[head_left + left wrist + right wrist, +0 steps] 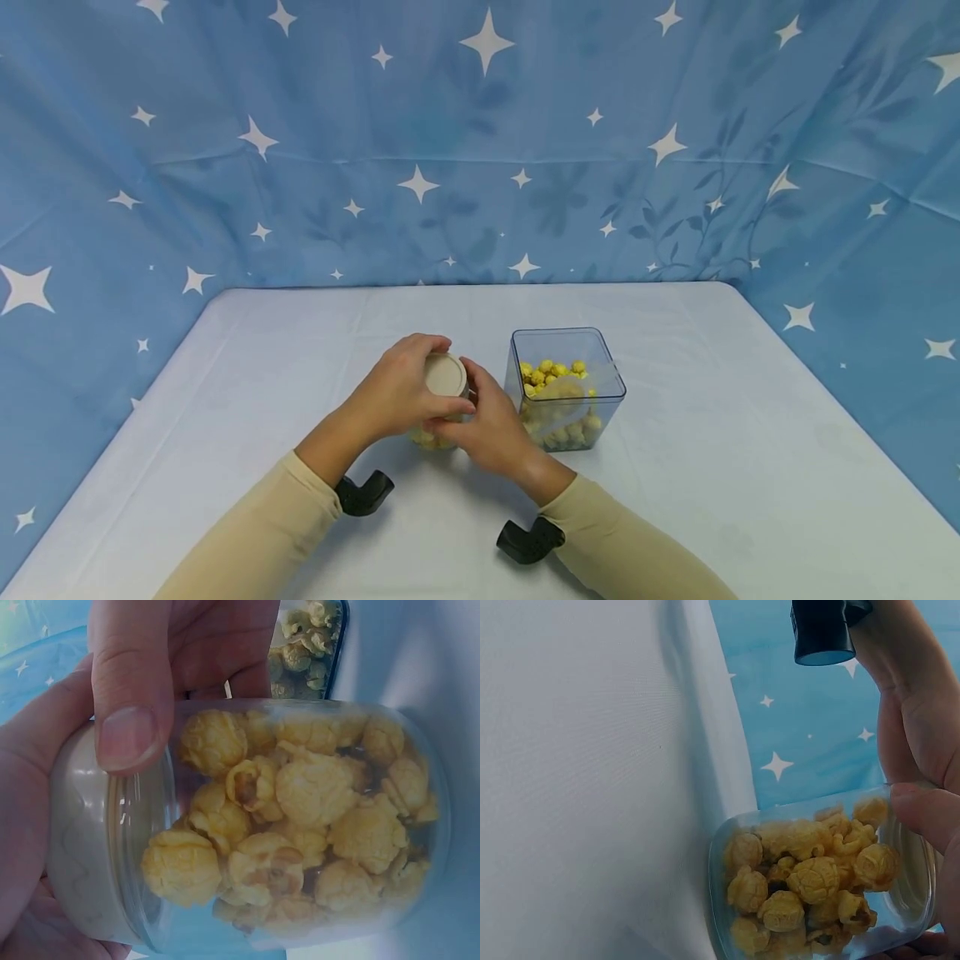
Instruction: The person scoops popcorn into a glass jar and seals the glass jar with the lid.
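A clear jar [315,825] of caramel-coloured popcorn stands near the middle of the table, topped by a round cream lid [446,375]. My left hand [396,387] grips the lid from the left, thumb along its near edge and fingers round the far side. From the right, my right hand [491,423] holds the jar just below the lid, its thumb [928,814] on the clear wall. The lid sits on the jar's mouth; whether it is fully tight I cannot tell. In the head view both hands hide most of the jar.
Just right of my right hand stands a clear square container [566,425] partly filled with yellow popcorn [551,371]. A translucent scoop-like piece [558,398] lies inside it. White cloth [720,417] covers the table, and a blue star-patterned curtain [465,125] hangs behind.
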A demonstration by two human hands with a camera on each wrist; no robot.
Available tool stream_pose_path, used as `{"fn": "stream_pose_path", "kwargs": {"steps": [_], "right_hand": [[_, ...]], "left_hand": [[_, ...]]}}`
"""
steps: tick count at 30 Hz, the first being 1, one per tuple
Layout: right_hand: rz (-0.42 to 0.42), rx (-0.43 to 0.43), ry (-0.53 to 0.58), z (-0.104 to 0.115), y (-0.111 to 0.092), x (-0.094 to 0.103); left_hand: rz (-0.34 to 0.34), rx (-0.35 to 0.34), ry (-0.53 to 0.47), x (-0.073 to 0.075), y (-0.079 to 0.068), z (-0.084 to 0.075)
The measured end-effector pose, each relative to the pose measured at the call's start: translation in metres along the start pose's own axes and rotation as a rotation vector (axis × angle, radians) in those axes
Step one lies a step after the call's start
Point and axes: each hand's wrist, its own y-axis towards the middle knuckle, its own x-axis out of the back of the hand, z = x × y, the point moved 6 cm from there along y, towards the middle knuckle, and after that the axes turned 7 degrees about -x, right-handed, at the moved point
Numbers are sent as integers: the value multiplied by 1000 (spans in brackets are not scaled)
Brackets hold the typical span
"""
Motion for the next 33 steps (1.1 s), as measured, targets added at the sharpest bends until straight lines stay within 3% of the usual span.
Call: {"fn": "stream_pose_path", "kwargs": {"steps": [6, 16, 24, 29, 33], "right_hand": [[3, 5, -8, 0, -1, 1], [-27, 47, -63, 0, -2, 3], [-46, 15, -67, -1, -3, 3], [-40, 59, -34, 3, -4, 4], [-30, 105, -45, 9, -3, 4]], "left_hand": [[21, -60, -11, 2, 1, 0], [169, -131, -108, 5, 6, 8], [106, -18, -323, 5, -13, 33], [145, 4, -507, -6, -28, 53], [156, 6, -597, -16, -33, 61]]}}
